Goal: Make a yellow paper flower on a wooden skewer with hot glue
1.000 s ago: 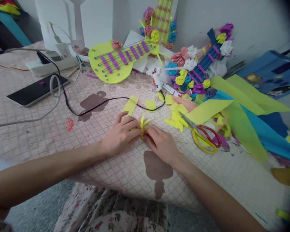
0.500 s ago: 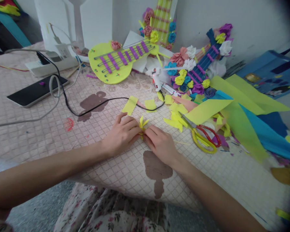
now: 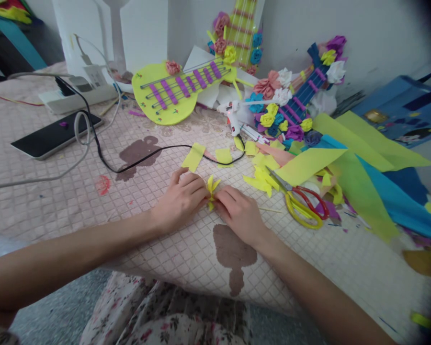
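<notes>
A small yellow paper flower (image 3: 211,186) with narrow pointed petals is pinched between both hands, just above the quilted tablecloth. My left hand (image 3: 183,199) closes on its left side with the fingertips together. From the other side, my right hand (image 3: 239,211) grips it, fingers curled and the tips hidden. A thin pale stick (image 3: 271,210) lies to the right of my right hand. Beyond the hands are a yellow paper strip (image 3: 194,157) and a pile of cut yellow paper pieces (image 3: 261,179).
Scissors (image 3: 303,206) with red and yellow handles lie at right, beside large green paper sheets (image 3: 366,191). A white glue gun (image 3: 232,117) stands behind, its black cord (image 3: 136,160) crossing the table. A yellow paper guitar (image 3: 165,100), a phone (image 3: 55,134) and a power strip (image 3: 77,93) sit farther back.
The fingers have shifted slightly around the yellow paper flower, and its petals stand a little differently, with more of the lower part showing. Both hands stay in nearly the same place.
</notes>
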Demonstrator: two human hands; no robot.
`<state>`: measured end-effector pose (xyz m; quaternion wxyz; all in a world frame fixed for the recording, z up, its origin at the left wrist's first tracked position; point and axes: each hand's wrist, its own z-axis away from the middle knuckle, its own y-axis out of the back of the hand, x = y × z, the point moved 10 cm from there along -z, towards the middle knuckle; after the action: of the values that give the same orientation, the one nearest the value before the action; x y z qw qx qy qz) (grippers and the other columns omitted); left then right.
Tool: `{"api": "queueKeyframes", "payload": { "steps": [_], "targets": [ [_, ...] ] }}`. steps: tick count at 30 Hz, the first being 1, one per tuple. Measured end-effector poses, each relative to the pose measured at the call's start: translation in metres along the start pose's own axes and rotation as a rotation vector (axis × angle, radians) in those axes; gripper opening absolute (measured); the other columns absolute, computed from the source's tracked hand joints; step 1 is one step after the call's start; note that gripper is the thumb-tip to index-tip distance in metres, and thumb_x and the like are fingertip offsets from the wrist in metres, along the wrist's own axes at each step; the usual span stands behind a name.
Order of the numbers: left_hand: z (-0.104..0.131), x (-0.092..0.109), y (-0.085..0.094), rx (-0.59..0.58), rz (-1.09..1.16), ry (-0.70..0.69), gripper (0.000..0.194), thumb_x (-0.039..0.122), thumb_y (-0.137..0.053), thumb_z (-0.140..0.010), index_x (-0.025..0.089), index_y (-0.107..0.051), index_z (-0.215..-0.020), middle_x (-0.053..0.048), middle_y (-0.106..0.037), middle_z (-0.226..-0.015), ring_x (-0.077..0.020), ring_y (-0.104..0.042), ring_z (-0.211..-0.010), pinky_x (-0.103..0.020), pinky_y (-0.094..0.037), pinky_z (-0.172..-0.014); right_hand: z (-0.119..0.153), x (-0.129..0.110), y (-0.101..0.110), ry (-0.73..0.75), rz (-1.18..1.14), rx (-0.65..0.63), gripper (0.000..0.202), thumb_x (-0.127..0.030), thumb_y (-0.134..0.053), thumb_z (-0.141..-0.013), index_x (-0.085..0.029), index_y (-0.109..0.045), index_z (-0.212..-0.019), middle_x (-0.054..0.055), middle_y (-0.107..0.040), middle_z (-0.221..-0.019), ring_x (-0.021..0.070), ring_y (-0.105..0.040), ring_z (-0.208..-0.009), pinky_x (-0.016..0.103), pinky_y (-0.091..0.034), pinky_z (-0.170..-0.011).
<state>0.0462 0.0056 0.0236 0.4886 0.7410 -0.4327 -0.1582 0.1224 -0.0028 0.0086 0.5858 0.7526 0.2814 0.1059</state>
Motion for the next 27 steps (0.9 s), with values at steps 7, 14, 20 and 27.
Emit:
{"api": "queueKeyframes", "payload": {
  "steps": [7,14,20,27],
  "targets": [
    [0.0003,-0.0015,-0.0015,-0.022,0.024,0.019,0.01,0.022,-0.05,-0.089,0.019,-0.059,-0.087,-0.001,-0.06,-0.088,-0.0179,-0.051,-0.093,-0.045,-0.028,-0.101,0.0003,-0.003,0.0012,0.029,0.038,0.016,0.019,-0.02,-0.042,-0.093,-0.017,-0.058,-0.084,0.004,-0.06,-0.083,0.0152,-0.055,-0.075,0.026,-0.04,-0.059],
    [-0.0002,-0.0011,-0.0026,-0.036,0.01,0.02,0.013,0.023,-0.048,-0.091,0.018,-0.059,-0.085,-0.001,-0.06,-0.085,-0.0181,-0.051,-0.091,-0.045,-0.027,-0.102,0.0006,0.0008,0.0013,-0.008,-0.055,0.011,0.017,-0.024,-0.043,-0.093,-0.017,-0.057,-0.087,0.004,-0.059,-0.084,0.0144,-0.055,-0.076,0.025,-0.041,-0.061],
    [0.0001,-0.0015,0.0001,-0.015,0.036,0.032,0.009,0.021,-0.052,-0.088,0.019,-0.06,-0.086,-0.001,-0.06,-0.086,-0.0183,-0.051,-0.093,-0.045,-0.028,-0.101,0.0013,-0.0005,-0.0009,0.022,0.003,0.005,0.021,-0.021,-0.04,-0.093,-0.017,-0.058,-0.084,0.004,-0.059,-0.082,0.0142,-0.054,-0.073,0.025,-0.04,-0.059],
    [-0.0004,-0.0005,-0.0007,-0.029,0.023,0.022,0.016,0.021,-0.046,-0.091,0.018,-0.061,-0.085,-0.002,-0.061,-0.085,-0.0185,-0.051,-0.092,-0.045,-0.028,-0.101,0.0023,0.0031,-0.0017,-0.023,-0.06,-0.006,0.018,-0.026,-0.043,-0.093,-0.017,-0.058,-0.088,0.004,-0.059,-0.085,0.0146,-0.055,-0.076,0.026,-0.041,-0.06]
  ]
}}
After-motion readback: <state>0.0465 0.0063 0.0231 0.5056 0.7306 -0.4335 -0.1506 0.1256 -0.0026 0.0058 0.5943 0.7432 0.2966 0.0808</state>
